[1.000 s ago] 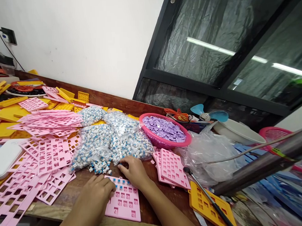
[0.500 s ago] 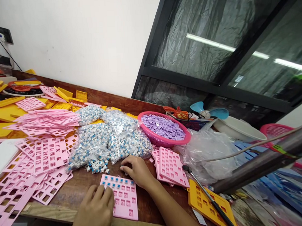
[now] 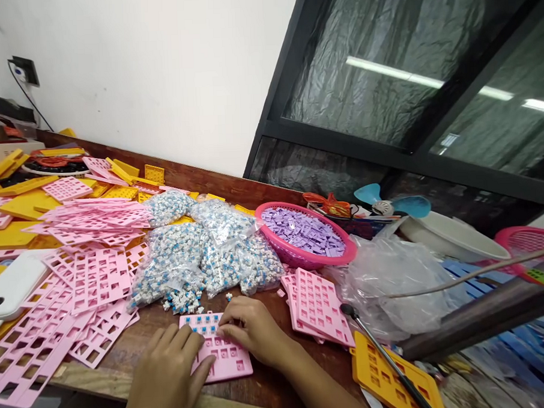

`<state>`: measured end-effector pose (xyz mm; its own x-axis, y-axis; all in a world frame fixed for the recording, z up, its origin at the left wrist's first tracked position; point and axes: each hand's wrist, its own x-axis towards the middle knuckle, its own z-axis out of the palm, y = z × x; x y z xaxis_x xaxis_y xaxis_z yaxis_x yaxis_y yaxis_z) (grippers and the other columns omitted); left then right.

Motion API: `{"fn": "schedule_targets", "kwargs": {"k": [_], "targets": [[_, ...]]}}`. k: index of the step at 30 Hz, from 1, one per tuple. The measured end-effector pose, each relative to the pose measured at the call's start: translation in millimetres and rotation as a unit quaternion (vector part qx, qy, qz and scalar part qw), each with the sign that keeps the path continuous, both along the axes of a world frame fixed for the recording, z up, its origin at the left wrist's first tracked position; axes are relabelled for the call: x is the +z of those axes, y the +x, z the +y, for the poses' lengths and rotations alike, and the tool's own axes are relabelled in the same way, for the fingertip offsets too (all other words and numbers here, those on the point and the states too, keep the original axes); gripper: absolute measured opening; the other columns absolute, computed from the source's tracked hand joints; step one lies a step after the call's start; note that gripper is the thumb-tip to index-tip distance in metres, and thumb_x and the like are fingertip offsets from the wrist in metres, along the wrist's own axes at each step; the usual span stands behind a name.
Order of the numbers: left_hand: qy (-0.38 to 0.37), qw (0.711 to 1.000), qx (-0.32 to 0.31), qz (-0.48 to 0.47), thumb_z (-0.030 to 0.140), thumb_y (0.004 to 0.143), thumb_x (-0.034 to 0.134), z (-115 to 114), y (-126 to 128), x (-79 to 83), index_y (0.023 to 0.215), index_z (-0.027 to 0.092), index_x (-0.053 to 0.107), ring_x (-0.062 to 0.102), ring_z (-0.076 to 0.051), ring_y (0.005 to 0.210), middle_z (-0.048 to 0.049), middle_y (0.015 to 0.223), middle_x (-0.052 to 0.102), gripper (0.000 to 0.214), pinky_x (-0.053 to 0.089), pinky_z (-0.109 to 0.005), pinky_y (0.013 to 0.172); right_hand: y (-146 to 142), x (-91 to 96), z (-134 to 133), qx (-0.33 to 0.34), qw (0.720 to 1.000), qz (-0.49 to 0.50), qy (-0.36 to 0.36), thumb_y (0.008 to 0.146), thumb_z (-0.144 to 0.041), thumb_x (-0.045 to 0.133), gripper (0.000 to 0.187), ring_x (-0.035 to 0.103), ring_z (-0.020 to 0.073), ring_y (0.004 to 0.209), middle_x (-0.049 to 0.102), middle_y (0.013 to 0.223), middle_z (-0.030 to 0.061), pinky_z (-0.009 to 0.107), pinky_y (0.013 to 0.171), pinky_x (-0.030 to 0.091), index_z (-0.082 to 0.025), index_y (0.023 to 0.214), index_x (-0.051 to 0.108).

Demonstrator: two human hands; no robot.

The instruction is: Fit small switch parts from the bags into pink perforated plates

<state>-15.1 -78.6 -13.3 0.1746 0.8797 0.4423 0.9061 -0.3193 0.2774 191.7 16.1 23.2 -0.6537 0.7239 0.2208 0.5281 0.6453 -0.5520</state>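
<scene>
A pink keypad plate [image 3: 232, 369] lies on the wooden table before me, with blue-and-white key switches [image 3: 199, 320] seated in its upper rows and bare square slots lower down. My left hand [image 3: 168, 362] grips the plate's left side, its thumb stretched over the face. Over the upper right of the plate, my right hand [image 3: 255, 331] has thumb and fingertips drawn together at the slots. Whatever lies between those fingertips is hidden. Just beyond the plate, loose switches [image 3: 186, 299] spill from clear bags of switches [image 3: 173, 256].
Thin pink frames [image 3: 99, 274] pile up at left, near a white device [image 3: 16, 284]. Behind stands a pink basket [image 3: 292, 260] of purple pieces. To the right lie stacked pink plates [image 3: 321, 304], a yellow plate [image 3: 392, 373] under a black rod, and clear plastic bags [image 3: 392, 283].
My right hand has come back from near the loose switches to the plate's slots, its fingers closing. The left thumb now stretches across the plate. The view has shifted slightly.
</scene>
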Motion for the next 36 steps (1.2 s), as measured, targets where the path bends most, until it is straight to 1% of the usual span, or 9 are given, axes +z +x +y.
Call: {"fn": "schedule_targets", "kwargs": {"k": [5,10,13,17,23,27,31,33,36], "targets": [[-0.023,0.996,-0.009,-0.086,0.033,0.103,0.049,20,-24,3.3,0.108,0.024,0.070,0.062,-0.022,0.093,-0.0054,0.102,0.070,0.024,0.046,-0.036,0.082,-2,-10.8,2,0.003,1.000,-0.007,0.029,0.092,-0.030,0.072,0.011,0.067,0.0193,0.082,0.075,0.086,0.0039,0.028,0.074,0.049,-0.024,0.085,0.076],[-0.079,0.996,-0.050,0.013,0.007,0.097,0.047,41,-32,4.7,0.130,0.028,0.066,0.060,-0.024,0.113,-0.0057,0.129,0.068,0.044,0.047,-0.039,0.095,-5,-15.7,4,-0.016,0.999,-0.013,0.048,0.093,-0.026,0.070,0.009,0.067,0.0191,0.081,0.074,0.086,0.0039,0.028,0.072,0.048,-0.023,0.087,0.074],[-0.091,0.992,-0.065,0.050,0.003,0.094,0.047,45,-31,7.0,0.131,0.029,0.067,0.059,-0.025,0.116,-0.0056,0.135,0.066,0.049,0.046,-0.041,0.096,-5,-19.2,6,-0.013,0.998,-0.010,0.056,0.093,-0.026,0.071,0.009,0.066,0.0184,0.080,0.073,0.086,0.0034,0.027,0.072,0.048,-0.023,0.086,0.075],[-0.081,0.994,-0.067,0.030,0.007,0.095,0.050,46,-38,9.2,0.123,0.029,0.071,0.060,-0.024,0.114,-0.0044,0.129,0.069,0.041,0.044,-0.039,0.095,-5,-18.4,3,-0.012,0.994,-0.050,0.097,0.095,-0.029,0.069,0.011,0.065,0.0190,0.082,0.073,0.088,0.0045,0.029,0.074,0.048,-0.023,0.088,0.075],[-0.069,0.997,-0.011,0.029,0.015,0.098,0.048,48,-47,8.3,0.108,0.027,0.075,0.064,-0.023,0.103,-0.0050,0.110,0.072,0.031,0.043,-0.037,0.088,-10,-5.3,-16,0.026,0.973,-0.158,0.166,0.098,-0.033,0.064,0.015,0.062,0.0222,0.081,0.072,0.089,0.0074,0.034,0.074,0.045,-0.022,0.092,0.072],[-0.076,0.996,0.033,0.031,0.021,0.097,0.051,45,-51,10.8,0.098,0.025,0.073,0.065,-0.025,0.095,-0.0043,0.099,0.071,0.023,0.044,-0.038,0.084,-7,1.2,-15,0.025,0.984,-0.109,0.138,0.099,-0.030,0.058,0.019,0.062,0.0209,0.079,0.071,0.085,0.0064,0.033,0.073,0.045,-0.022,0.090,0.073],[-0.065,0.995,0.065,0.027,0.022,0.097,0.048,41,-52,9.6,0.100,0.023,0.070,0.065,-0.026,0.093,-0.0060,0.099,0.071,0.022,0.044,-0.039,0.083,12,8.4,11,-0.055,0.995,0.016,0.081,0.096,-0.022,0.060,0.015,0.066,0.0195,0.085,0.073,0.091,0.0044,0.031,0.080,0.048,-0.022,0.093,0.074],[-0.062,0.994,0.079,0.042,0.019,0.098,0.044,40,-52,8.1,0.101,0.023,0.070,0.065,-0.026,0.093,-0.0066,0.098,0.072,0.026,0.044,-0.039,0.083,21,10.9,23,-0.093,0.993,0.025,0.070,0.093,-0.017,0.061,0.015,0.067,0.0205,0.090,0.074,0.096,0.0051,0.032,0.083,0.048,-0.022,0.097,0.075],[-0.058,0.992,0.086,0.066,0.017,0.098,0.041,39,-52,5.0,0.102,0.023,0.070,0.065,-0.028,0.094,-0.0070,0.098,0.072,0.030,0.045,-0.040,0.083,27,9.5,33,-0.092,0.994,-0.013,0.055,0.089,-0.016,0.064,0.017,0.067,0.0215,0.092,0.075,0.099,0.0048,0.032,0.085,0.048,-0.023,0.099,0.076]]}}
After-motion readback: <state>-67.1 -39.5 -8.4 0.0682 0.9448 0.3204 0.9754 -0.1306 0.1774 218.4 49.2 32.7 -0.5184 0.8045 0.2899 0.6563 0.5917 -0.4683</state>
